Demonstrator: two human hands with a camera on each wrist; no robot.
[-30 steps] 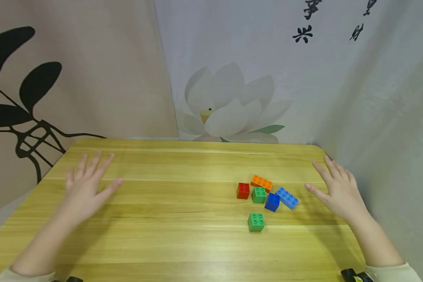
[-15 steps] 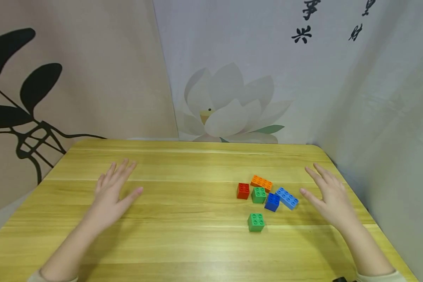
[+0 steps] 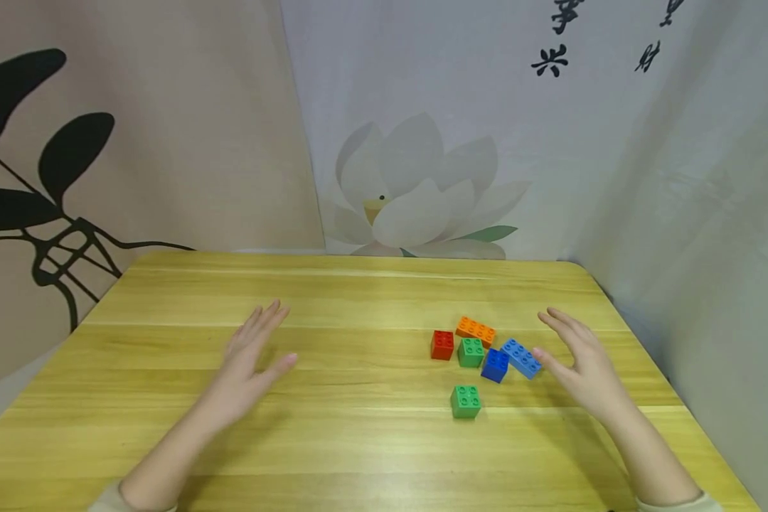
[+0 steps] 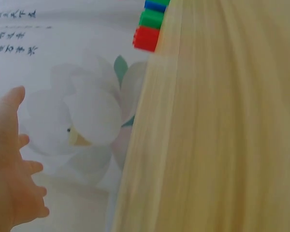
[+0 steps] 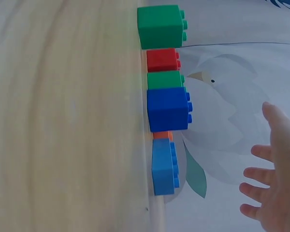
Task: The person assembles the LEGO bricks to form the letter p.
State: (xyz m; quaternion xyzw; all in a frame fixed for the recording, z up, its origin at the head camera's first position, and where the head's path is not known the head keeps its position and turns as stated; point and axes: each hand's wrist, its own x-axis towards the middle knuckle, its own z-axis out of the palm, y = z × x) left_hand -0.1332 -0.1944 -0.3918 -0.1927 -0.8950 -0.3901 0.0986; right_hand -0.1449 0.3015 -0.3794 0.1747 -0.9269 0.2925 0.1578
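My left hand (image 3: 246, 373) hovers over the left half of the table, fingers stretched and thumb apart, holding nothing. My right hand (image 3: 585, 366) is above the right side, fingers spread and slightly bent, its thumb tip close to the light blue brick (image 3: 521, 358). Beside that brick stand a dark blue brick (image 3: 496, 365), a green brick (image 3: 471, 352), a red brick (image 3: 442, 345) and a long orange brick (image 3: 476, 331) behind them. Another green brick (image 3: 466, 402) sits apart, nearer the front. In the right wrist view the dark blue brick (image 5: 168, 109) overlaps the orange one.
The wooden table (image 3: 358, 455) reaches back to a hanging cloth (image 3: 422, 85) printed with a lotus and dark characters. More pale cloth (image 3: 710, 213) hangs along the right side of the table.
Both hands have moved inward: the left a long way to the right and a little nearer, the right slightly left toward the light blue brick. The bricks stay in place.
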